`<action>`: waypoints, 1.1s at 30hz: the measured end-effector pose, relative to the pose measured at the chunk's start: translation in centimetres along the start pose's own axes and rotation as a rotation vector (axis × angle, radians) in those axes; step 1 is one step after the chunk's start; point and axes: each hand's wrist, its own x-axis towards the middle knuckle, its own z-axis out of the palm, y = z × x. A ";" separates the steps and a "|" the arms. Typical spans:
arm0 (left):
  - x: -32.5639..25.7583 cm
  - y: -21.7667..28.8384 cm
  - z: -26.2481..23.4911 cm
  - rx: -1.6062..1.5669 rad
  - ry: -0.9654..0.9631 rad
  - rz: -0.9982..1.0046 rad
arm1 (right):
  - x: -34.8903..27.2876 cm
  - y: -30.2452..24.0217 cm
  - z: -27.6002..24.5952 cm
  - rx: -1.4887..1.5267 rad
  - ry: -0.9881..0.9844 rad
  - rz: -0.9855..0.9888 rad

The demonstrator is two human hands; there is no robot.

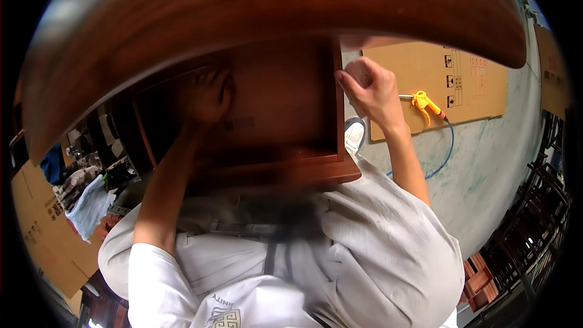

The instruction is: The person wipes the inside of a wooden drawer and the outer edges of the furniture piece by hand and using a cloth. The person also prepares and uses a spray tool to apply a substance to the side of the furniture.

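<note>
Clearly, the tabletop point(291, 0) overhangs the drawer point(285, 97), whose long axis seemingly runs side to side. Inside its left part is the left hand point(209, 97), fingers apart, the drawer's middle to their right; the right hand point(373, 88) curls at its right wall point(337, 112), clamped or not I cannot tell. Farther right lies an air gun point(425, 104).

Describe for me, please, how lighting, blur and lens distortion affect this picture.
Head view: the left hand sits in deep shadow inside the wooden compartment, while the right hand is well lit; head view: the wooden slab across the top looks bowed, likely by the fisheye; head view: a dark smear blurs the middle of the trousers, whereas the yellow air gun looks fairly sharp.
</note>
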 end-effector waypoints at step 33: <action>9.5 9.9 -6.7 -0.001 -0.760 -0.104 | -4.9 2.3 -1.0 0.619 -0.045 0.306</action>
